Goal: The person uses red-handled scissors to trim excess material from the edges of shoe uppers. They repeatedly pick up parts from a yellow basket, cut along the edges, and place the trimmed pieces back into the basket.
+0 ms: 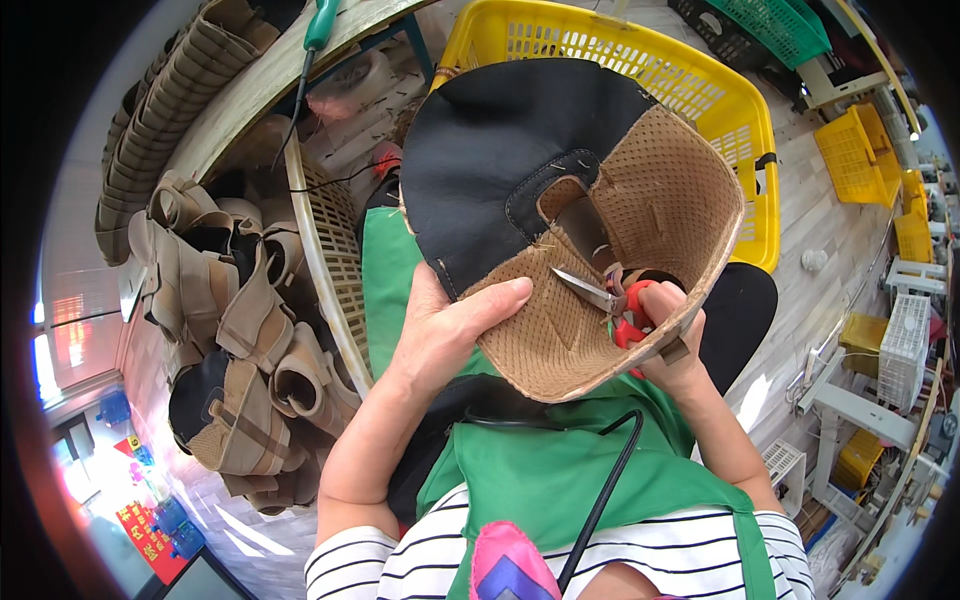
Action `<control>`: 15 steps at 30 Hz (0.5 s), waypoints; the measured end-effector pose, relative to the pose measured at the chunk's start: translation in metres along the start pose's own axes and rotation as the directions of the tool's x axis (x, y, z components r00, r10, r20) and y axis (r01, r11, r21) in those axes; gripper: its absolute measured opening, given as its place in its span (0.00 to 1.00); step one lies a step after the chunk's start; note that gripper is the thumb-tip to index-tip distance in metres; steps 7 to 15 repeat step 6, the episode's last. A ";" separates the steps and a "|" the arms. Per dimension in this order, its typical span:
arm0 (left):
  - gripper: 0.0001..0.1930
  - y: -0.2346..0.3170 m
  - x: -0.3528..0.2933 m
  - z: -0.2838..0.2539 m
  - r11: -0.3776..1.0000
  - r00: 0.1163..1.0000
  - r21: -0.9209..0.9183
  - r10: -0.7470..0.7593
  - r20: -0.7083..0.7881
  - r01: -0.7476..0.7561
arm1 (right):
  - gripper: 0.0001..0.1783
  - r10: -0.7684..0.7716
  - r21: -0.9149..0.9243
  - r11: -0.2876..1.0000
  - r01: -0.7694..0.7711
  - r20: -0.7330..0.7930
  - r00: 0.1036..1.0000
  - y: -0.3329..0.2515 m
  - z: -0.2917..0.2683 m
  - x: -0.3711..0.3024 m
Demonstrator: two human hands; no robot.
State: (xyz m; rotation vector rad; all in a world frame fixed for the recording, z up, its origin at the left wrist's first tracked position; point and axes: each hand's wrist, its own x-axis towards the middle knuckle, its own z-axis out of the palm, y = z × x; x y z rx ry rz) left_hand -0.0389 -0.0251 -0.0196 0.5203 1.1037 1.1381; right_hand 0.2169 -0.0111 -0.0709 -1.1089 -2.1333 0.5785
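Observation:
A boot upper (500, 150) stands spread open over my lap, with a smooth black part and a tan perforated lining. My left hand (440, 335) pinches its left edge, thumb lying on the tan lining and fingers hidden behind. In my right hand (672, 345) are small scissors (588, 291) with red handles. Their pointed blades reach left across the inside of the lining, close to a seam with loose thread ends. Part of the right hand is hidden by the upper's tan rim.
Behind the upper is a yellow plastic basket (765, 200). Left of my knees, several tan boot uppers (240, 320) lie heaped beside a cream basket (325, 270). A worktable (270, 75) holds a stacked row of uppers (165, 120) and a green-handled tool (321, 25) on a cord. Machines and crates line the right.

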 end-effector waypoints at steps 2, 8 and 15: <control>0.30 0.002 0.001 0.000 1.000 1.000 0.001 0.005 0.019 -0.005 | 0.15 -0.024 -0.003 1.000 0.024 -0.018 1.000 -0.002 0.000 0.003; 0.31 0.002 0.000 0.002 0.999 0.999 0.034 0.024 0.030 -0.025 | 0.15 0.240 0.076 0.968 -0.241 0.026 0.971 -0.010 0.004 0.002; 0.31 0.002 0.000 0.002 0.999 0.999 0.034 0.024 0.030 -0.025 | 0.15 0.240 0.076 0.968 -0.241 0.026 0.971 -0.010 0.004 0.002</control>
